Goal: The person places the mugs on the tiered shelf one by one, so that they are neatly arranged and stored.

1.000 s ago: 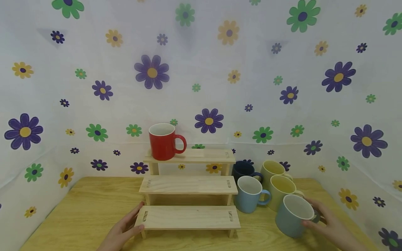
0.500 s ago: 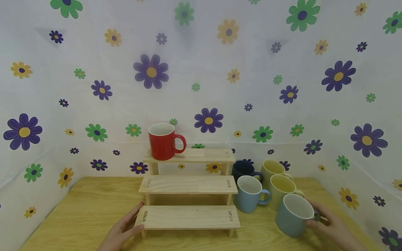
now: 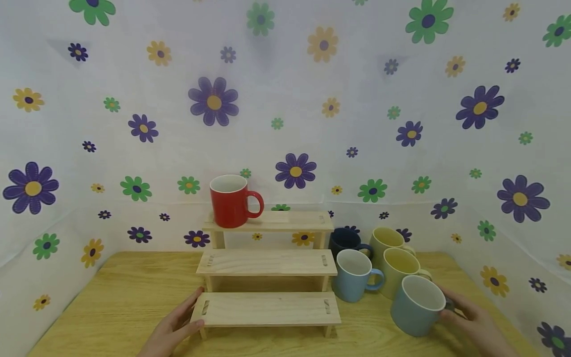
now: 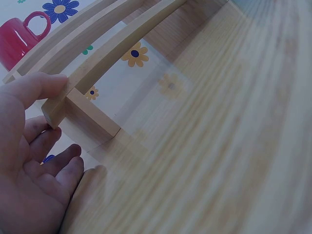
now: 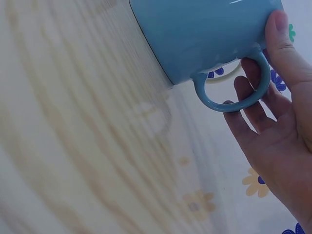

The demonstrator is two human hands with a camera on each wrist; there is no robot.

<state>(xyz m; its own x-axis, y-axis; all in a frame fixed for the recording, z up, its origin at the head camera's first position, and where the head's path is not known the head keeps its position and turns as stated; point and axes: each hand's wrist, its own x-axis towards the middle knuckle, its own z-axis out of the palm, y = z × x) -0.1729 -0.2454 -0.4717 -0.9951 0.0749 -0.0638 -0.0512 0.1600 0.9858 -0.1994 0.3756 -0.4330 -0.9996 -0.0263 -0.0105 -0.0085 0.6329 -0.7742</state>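
My right hand (image 3: 475,322) is at a grey-blue mug (image 3: 417,307) on the right of the table. In the right wrist view its thumb lies on the mug's wall near the rim, and its fingers are at the handle (image 5: 234,105). My left hand (image 3: 171,327) grips the left end of the lowest step of a three-step wooden stand (image 3: 267,308). The left wrist view shows that thumb on top of the board, with the fingers at its end and below. A red mug (image 3: 229,206) stands on the left of the top step.
Right of the stand are a light blue mug (image 3: 352,282), a dark navy mug (image 3: 344,240) and two yellow mugs, the nearer one (image 3: 400,277) close to the grey-blue mug. A flowered white cloth (image 3: 285,139) surrounds the wooden table (image 3: 134,282) at the back and sides.
My right thumb has shifted slightly to the right along the grey-blue mug, toward its handle. The left hand, the stand and the other mugs stay put.
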